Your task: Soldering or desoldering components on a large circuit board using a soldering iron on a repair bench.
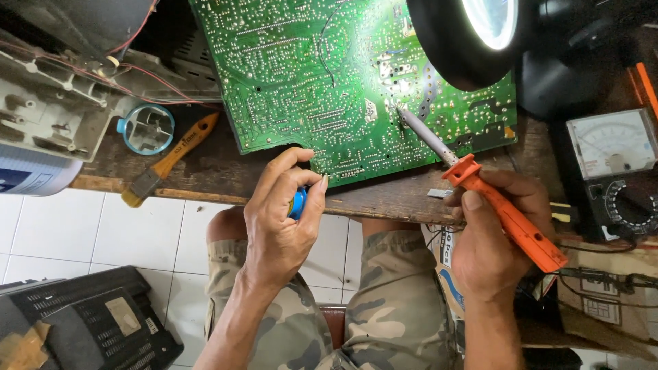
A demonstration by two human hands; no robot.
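Under the lamp (473,34), just ahead of the right hand (490,240), the soldering iron (504,212) points its metal tip at the green circuit board (343,82); the tip touches or nearly touches the solder side, can't tell which. Right hand is wrapped tight around the orange handle, thumb on top, fingers under. Left hand (277,219) is closed around a small blue spool (297,203), probably solder, pinched between thumb and forefinger, mostly hidden; it sits at the near edge of the board, over the table (205,175) edge.

Handling, as a judgement: the iron looks light and stiff, the plastic handle is the only safe place to hold, the metal shaft likely hot. Its cord trails off behind the right hand. The board looks thin, rigid, fairly fragile, with sharp solder points; best taken by its edges. The spool is small, light and easy to drop.

Left of the left hand: a paintbrush (171,161) with a wooden handle and a round blue lens (146,129) on the table. Right of the right hand: a meter (613,147) with a dial. Below both hands: camouflage trousers (384,308), white tile floor (103,233).
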